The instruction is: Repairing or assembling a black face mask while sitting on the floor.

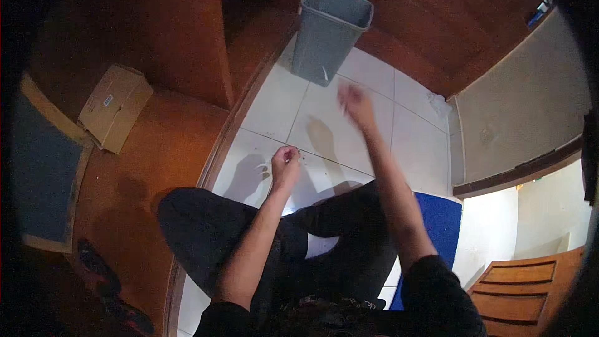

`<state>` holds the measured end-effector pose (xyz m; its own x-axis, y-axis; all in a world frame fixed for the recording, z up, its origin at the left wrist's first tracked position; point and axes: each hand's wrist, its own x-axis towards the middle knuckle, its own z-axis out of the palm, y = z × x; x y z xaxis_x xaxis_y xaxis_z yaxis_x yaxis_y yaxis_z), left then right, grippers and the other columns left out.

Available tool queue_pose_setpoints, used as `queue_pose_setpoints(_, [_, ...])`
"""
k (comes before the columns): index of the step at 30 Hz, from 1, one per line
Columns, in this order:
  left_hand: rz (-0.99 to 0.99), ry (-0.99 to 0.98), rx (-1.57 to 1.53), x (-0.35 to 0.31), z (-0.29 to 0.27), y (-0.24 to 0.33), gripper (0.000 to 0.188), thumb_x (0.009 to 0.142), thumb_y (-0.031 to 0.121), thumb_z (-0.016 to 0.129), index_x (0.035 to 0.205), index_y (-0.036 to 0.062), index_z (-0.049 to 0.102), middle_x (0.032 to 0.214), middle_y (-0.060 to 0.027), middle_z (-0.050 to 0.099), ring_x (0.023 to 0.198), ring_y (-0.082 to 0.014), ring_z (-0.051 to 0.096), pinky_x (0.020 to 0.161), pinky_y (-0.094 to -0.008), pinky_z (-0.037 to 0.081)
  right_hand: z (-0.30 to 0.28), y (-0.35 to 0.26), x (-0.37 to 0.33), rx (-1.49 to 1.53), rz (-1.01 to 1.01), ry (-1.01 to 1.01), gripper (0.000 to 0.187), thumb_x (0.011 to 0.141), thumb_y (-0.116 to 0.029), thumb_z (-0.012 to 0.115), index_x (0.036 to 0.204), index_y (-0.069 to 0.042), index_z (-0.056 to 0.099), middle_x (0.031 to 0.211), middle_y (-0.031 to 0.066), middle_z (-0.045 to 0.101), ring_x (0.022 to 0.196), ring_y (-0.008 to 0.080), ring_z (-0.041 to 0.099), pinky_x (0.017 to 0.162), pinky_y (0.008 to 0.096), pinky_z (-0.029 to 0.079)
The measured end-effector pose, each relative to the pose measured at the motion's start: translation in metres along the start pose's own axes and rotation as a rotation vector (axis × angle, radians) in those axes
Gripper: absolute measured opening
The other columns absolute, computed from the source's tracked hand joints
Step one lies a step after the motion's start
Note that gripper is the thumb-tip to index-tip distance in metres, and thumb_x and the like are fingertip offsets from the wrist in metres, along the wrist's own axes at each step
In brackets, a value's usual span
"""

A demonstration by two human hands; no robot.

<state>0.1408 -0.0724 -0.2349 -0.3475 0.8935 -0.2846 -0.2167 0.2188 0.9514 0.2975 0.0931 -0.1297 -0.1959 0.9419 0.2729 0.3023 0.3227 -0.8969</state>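
My left hand (285, 157) is low over the white tiled floor (256, 112), its fingers curled together. Whatever may be between them is too small to name. Small dark specks lie on the tiles around it. Farther out, my right hand (355, 103) reaches toward a grey plastic bin (326, 34), apart from it, with its fingers smeared by motion. A thin white scrap (325, 73) shows against the lower part of the bin; I cannot tell whether it is in the air or touching it. The bin stands upright, and the bottom of its inside is hidden.
My crossed legs (212, 218) frame the near floor. On the left, a flattened cardboard box (115, 109) lies on a brown wooden surface (168, 131). A blue mat (440, 218) is at the right. A crumpled clear plastic bag (440, 105) sits by the far right wall.
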Motion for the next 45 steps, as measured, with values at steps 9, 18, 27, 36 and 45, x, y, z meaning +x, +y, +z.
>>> queue_pose_setpoints(9, [-0.042, -0.103, 0.038, -0.007, 0.008, 0.017, 0.019, 0.090, 0.017, 0.052, 0.096, 0.0006, 0.058, 0.076, -0.0021, 0.060, 0.060, -0.0107, 0.055, 0.053, -0.0243, 0.045, 0.052, -0.014, -0.123, 0.035, 0.117, -0.259, 0.025, 0.083, -0.019, 0.060, 0.096, 0.002, 0.065, 0.077, 0.0096, 0.065, 0.066, 0.0124, 0.059, 0.060, 0.0266, 0.048])
queue_pose_setpoints(18, [-0.050, -0.108, 0.082, -0.005, 0.005, 0.011, 0.024, 0.093, 0.029, 0.050, 0.092, 0.0065, 0.057, 0.067, 0.0024, 0.049, 0.057, -0.0063, 0.047, 0.047, -0.0220, 0.040, 0.059, 0.013, -0.135, -0.029, 0.122, -0.182, 0.025, 0.080, -0.019, 0.062, 0.096, -0.001, 0.067, 0.079, 0.0152, 0.067, 0.066, 0.0213, 0.064, 0.064, 0.0323, 0.051])
queue_pose_setpoints(27, [-0.099, -0.155, -0.039, -0.007, -0.004, 0.020, 0.029, 0.090, 0.033, 0.055, 0.090, 0.0049, 0.058, 0.067, 0.0021, 0.047, 0.057, -0.0069, 0.046, 0.047, -0.0212, 0.039, 0.060, 0.007, -0.132, -0.003, 0.202, -0.181, 0.021, 0.079, -0.021, 0.063, 0.088, -0.002, 0.068, 0.077, 0.0146, 0.067, 0.066, 0.0217, 0.065, 0.064, 0.0333, 0.050])
queue_pose_setpoints(36, [-0.129, -0.176, -0.071, -0.007, -0.008, 0.023, 0.024, 0.091, 0.029, 0.054, 0.082, 0.0063, 0.056, 0.068, 0.0030, 0.048, 0.056, -0.0054, 0.044, 0.046, -0.0203, 0.036, 0.060, 0.001, -0.134, -0.046, 0.136, -0.223, 0.021, 0.082, -0.022, 0.058, 0.086, -0.003, 0.065, 0.077, 0.0137, 0.065, 0.063, 0.0237, 0.063, 0.063, 0.0345, 0.050])
queue_pose_setpoints(45, [-0.117, -0.146, -0.091, -0.006, -0.006, 0.019, 0.027, 0.092, 0.032, 0.051, 0.080, 0.0072, 0.054, 0.067, 0.0024, 0.047, 0.056, -0.0066, 0.045, 0.047, -0.0212, 0.038, 0.061, 0.007, -0.135, -0.021, 0.138, -0.230, 0.022, 0.083, -0.019, 0.060, 0.091, 0.000, 0.063, 0.071, 0.0061, 0.063, 0.058, 0.0110, 0.055, 0.057, 0.0280, 0.046])
